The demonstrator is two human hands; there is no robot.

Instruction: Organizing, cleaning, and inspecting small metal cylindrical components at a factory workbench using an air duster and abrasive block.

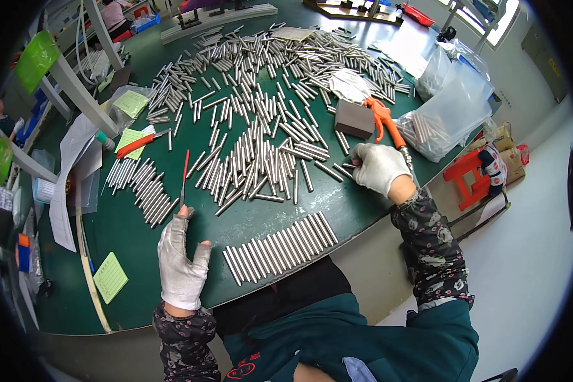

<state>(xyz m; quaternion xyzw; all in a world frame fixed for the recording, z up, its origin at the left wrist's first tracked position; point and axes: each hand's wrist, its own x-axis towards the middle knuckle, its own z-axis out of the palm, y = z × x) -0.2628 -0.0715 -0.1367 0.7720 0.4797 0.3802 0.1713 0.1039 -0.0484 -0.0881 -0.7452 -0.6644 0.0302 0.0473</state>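
My left hand (183,258), in a white glove with bare fingertips, lies on the green table with thumb and fingers apart. Its fingertips are close to the lower end of a thin red-handled tool (185,169). To its right a neat row of steel pins (280,248) lies side by side along the near edge. My right hand (379,169), also gloved, is closed at the fingertips on a steel pin (344,171) at the right edge of a large loose heap of pins (261,153). Its fingertips are partly hidden.
Beyond my right hand are a brown block (354,120), an orange air gun (383,120), a white cloth (349,84) and plastic bags (436,127). At left lie more pins (149,194), an orange-handled cutter (137,145), papers (73,172) and a green card (111,277). A red stool (468,178) stands right.
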